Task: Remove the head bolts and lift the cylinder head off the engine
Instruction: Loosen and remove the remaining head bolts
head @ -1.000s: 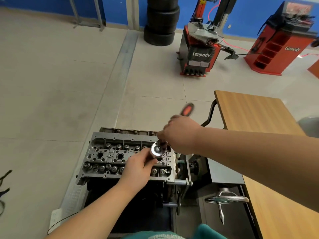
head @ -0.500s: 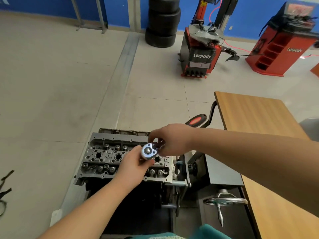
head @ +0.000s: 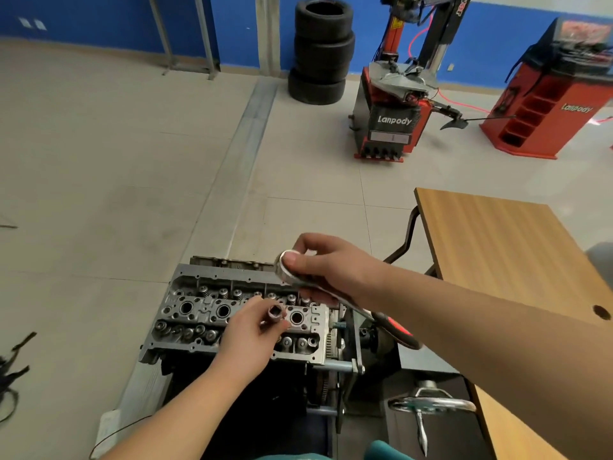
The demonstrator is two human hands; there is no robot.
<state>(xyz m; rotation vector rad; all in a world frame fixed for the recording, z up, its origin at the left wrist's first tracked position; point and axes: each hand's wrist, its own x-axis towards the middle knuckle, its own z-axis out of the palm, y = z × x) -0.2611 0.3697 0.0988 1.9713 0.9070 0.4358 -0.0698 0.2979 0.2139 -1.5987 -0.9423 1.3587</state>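
Observation:
The grey cylinder head (head: 199, 310) sits on top of the engine, which is mounted on a stand below me. My left hand (head: 247, 330) pinches a dark socket (head: 275, 313) above the right part of the head, its square hole facing up. My right hand (head: 326, 267) grips the chrome head of a ratchet wrench (head: 287, 267); its red-and-black handle (head: 399, 332) points down to the right under my forearm. The socket and the ratchet are apart.
A wooden table (head: 504, 254) stands at the right, close to the engine stand. The stand's hand wheel (head: 431, 405) is at lower right. Stacked tyres (head: 320, 51), a red tyre changer (head: 394, 111) and a red balancer (head: 544, 104) stand far back. Black straps (head: 13, 366) lie on the floor left.
The socket has come off the ratchet and stays in my left hand. My right hand has swung the ratchet so its handle now points down to the right instead of away from me.

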